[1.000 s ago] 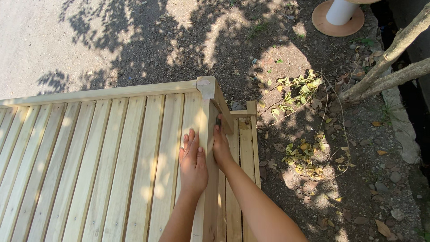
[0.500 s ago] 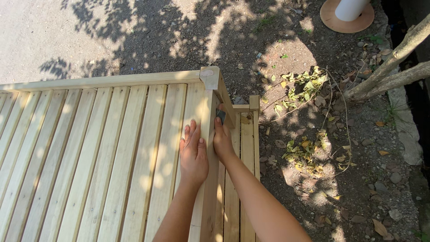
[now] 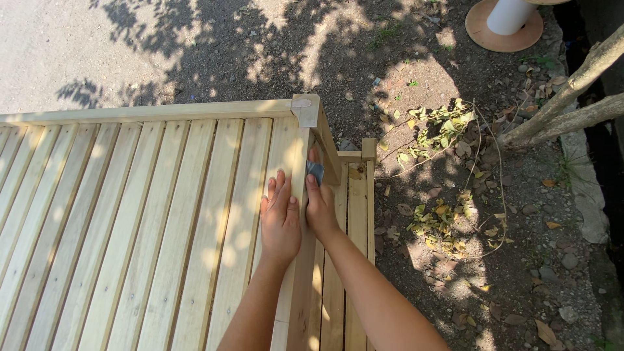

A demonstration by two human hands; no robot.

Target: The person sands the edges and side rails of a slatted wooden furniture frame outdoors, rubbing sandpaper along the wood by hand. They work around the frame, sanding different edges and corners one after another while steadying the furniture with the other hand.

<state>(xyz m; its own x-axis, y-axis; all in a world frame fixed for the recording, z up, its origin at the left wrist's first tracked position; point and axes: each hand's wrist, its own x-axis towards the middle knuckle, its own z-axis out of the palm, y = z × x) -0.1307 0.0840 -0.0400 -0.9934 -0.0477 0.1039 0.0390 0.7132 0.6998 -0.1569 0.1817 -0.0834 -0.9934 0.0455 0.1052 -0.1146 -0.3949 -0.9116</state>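
A pale wooden slatted panel [image 3: 130, 214] with a frame rail and a corner post [image 3: 305, 110] fills the lower left. My left hand [image 3: 281, 218] lies flat, fingers together, on the slats beside the right-hand rail. My right hand [image 3: 320, 201] presses a small grey piece of sandpaper [image 3: 315, 171] against the outer side of that rail, just below the corner post. Both forearms come up from the bottom edge.
A lower slatted section [image 3: 354, 214] sits right of the rail. Bare dirt ground with dry leaves and cut twigs [image 3: 442, 175] lies to the right. Two thin tree trunks [image 3: 565, 110] lean at the right. A white post on a round base [image 3: 504, 23] stands at top right.
My right hand with the sandpaper has shifted slightly along the rail. The view has drifted a little; my left hand stays flat on the slats.
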